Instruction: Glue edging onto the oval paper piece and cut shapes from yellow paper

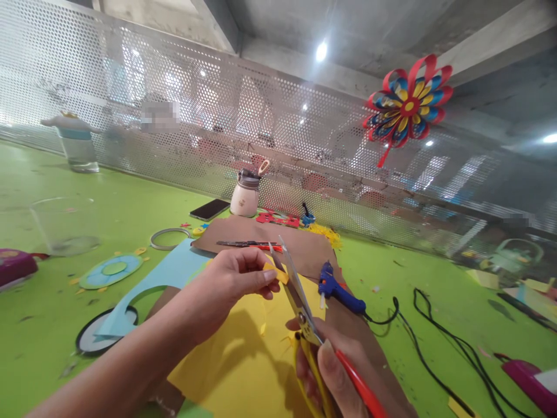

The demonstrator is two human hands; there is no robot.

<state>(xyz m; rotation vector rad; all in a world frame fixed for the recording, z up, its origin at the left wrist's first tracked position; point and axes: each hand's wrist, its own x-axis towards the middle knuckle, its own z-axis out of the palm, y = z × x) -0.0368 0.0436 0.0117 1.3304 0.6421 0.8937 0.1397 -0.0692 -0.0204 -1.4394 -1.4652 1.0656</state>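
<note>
My left hand pinches a small strip of yellow paper between thumb and fingers. In my right hand is a pair of scissors with red and yellow handles. Their blades are parted and point up and away, right beside the strip; whether they touch it I cannot tell. Under both hands lies a large yellow paper sheet, resting on brown cardboard. A second tool with dark blades and red handles lies on the cardboard just beyond my left hand.
A blue glue gun with a black cord lies at right. Cut light-blue paper, a tape ring and a paper flower lie left. Farther back stand a phone, a bottle and a mesh partition.
</note>
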